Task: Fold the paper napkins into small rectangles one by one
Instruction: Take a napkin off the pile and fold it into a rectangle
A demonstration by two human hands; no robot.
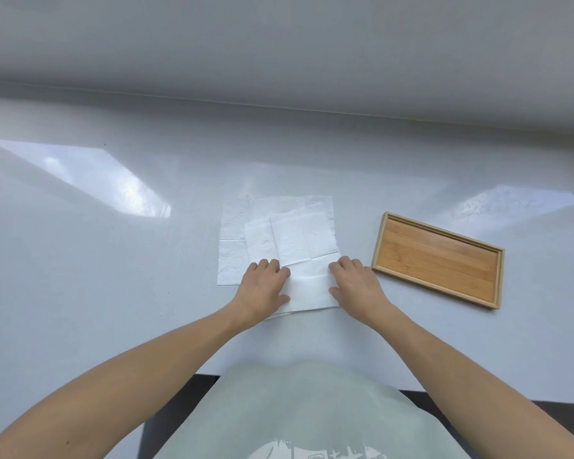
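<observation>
A loose pile of white paper napkins (236,226) lies spread on the white table, overlapping one another. The topmost napkin (307,260) is a long creased strip running toward me. My left hand (262,289) rests flat on that strip's left edge near its front end, fingers together. My right hand (355,283) presses flat on its right edge, opposite the left hand. Both hands lie palm down on the paper; neither has lifted it.
An empty wooden tray (436,260) with a raised rim sits to the right of the napkins, angled on the white table (113,276). The table's front edge runs just before my body. Bright window reflections show on the left and right.
</observation>
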